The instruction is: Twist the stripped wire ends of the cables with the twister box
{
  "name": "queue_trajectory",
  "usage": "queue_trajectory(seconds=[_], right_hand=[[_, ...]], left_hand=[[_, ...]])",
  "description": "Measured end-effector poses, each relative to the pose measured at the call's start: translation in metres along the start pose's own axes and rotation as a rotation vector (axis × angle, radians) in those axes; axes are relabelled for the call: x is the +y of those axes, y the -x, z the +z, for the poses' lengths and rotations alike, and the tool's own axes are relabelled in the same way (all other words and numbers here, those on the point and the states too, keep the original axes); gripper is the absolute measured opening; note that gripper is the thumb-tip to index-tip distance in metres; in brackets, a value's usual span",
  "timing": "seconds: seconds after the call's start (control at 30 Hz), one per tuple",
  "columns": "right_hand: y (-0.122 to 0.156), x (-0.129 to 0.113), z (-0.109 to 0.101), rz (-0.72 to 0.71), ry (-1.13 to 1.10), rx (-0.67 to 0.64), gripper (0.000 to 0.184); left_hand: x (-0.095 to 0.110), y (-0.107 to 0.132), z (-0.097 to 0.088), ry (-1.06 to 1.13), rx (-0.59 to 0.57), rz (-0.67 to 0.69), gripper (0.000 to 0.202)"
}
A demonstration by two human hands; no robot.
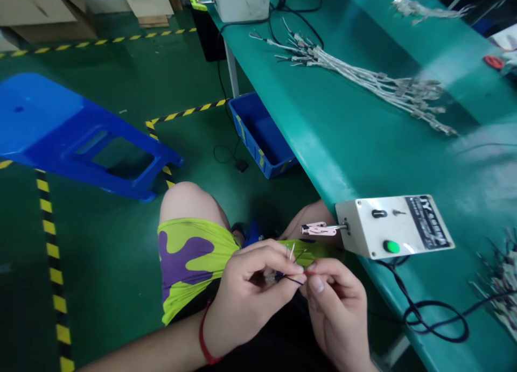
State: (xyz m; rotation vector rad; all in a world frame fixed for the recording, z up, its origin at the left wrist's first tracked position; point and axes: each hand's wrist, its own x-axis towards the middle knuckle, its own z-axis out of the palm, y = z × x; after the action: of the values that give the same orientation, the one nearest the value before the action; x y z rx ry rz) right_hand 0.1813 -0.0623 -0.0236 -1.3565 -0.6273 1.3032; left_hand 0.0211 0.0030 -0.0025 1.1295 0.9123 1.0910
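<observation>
A short wire (291, 276) is seen, made of thin dark and red strands, with bare silvery ends sticking upward. It is pinched at one end by the curled fingers of the left hand (250, 294) and at the red end by the thumb and forefinger of the right hand (339, 307), so it is stretched between the two over the lap. Just above the hands, a white box (393, 226) with a pink clip (319, 229) is set on the edge of a green table (355, 146). Farther beyond, a bundle of cables (363, 78) is laid. To the left, a blue stool (60, 130) is stood on the green floor (121, 264).

We pinch thin wires (294, 264) between our left hand (246, 296) and right hand (339, 307). They sit just beside a white box (393, 226) on the green bench (363, 135).
</observation>
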Motion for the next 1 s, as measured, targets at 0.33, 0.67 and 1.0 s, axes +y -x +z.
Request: queue_trajectory(seconds=[0.33, 0.67, 1.0], right_hand=[[0.002, -0.012, 0.007, -0.056, -0.044, 0.0, 0.007], [0.004, -0.047, 0.018, 0.148, -0.211, -0.06, 0.019], [0.007, -0.047, 0.016, 0.093, -0.128, -0.048, 0.027]], left_hand=[[0.006, 0.007, 0.006, -0.038, -0.009, 0.014, 0.02], [0.021, 0.011, 0.007, 0.325, -0.224, -0.382, 0.005], [0.025, 0.011, 0.01, 0.405, -0.241, -0.447, 0.008]])
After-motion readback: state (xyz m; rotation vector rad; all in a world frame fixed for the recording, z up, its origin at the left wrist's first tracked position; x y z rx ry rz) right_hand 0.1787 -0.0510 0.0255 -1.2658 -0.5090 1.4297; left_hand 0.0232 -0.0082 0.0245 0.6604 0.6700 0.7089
